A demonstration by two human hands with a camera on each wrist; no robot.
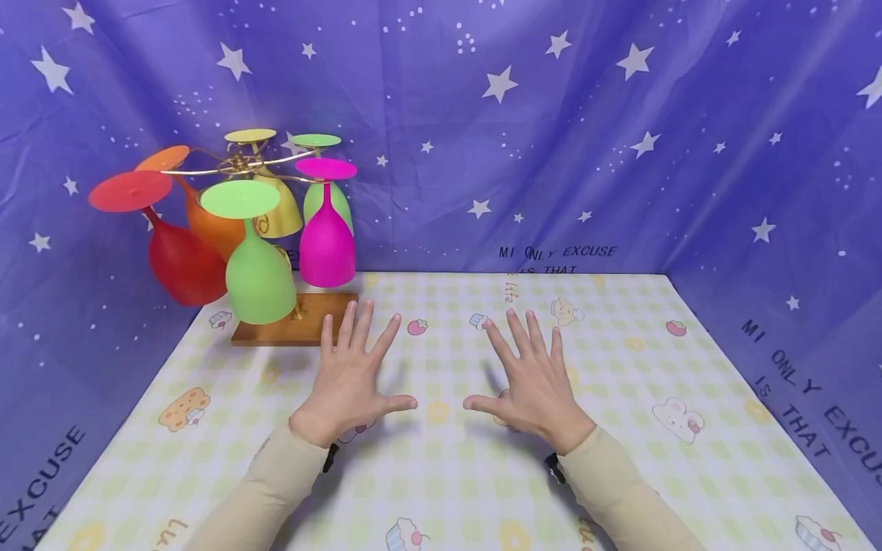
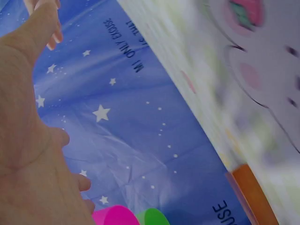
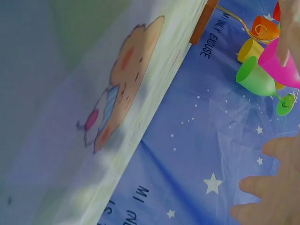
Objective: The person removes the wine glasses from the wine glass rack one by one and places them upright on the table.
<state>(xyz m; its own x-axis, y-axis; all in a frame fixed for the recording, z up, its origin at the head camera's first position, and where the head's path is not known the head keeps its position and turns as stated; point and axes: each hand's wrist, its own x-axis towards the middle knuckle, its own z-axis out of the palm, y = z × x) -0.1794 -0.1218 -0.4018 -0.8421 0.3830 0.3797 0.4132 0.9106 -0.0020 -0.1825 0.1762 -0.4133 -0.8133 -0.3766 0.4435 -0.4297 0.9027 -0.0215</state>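
My left hand [image 1: 347,383] hovers over the checked tablecloth with fingers spread and straight, holding nothing, just in front of the rack's wooden base [image 1: 324,310]. The right hand [image 1: 540,386] mirrors it on the right, fingers also spread, thumbs pointing at each other with a gap between. On the gold rack [image 1: 237,162] several coloured goblets hang upside down: red [image 1: 182,260], orange [image 1: 213,222], yellow [image 1: 279,207], magenta [image 1: 327,249], a light green one in front [image 1: 260,279] and another green behind [image 1: 317,199]. In the left wrist view the left hand [image 2: 28,122] touches nothing.
The table [image 1: 441,490] carries a cloth printed with cakes and animals. A blue-purple curtain [image 1: 441,99] with white stars stands behind it and at both sides. The goblet rack occupies the back left, its red goblet reaching past the table's left edge.
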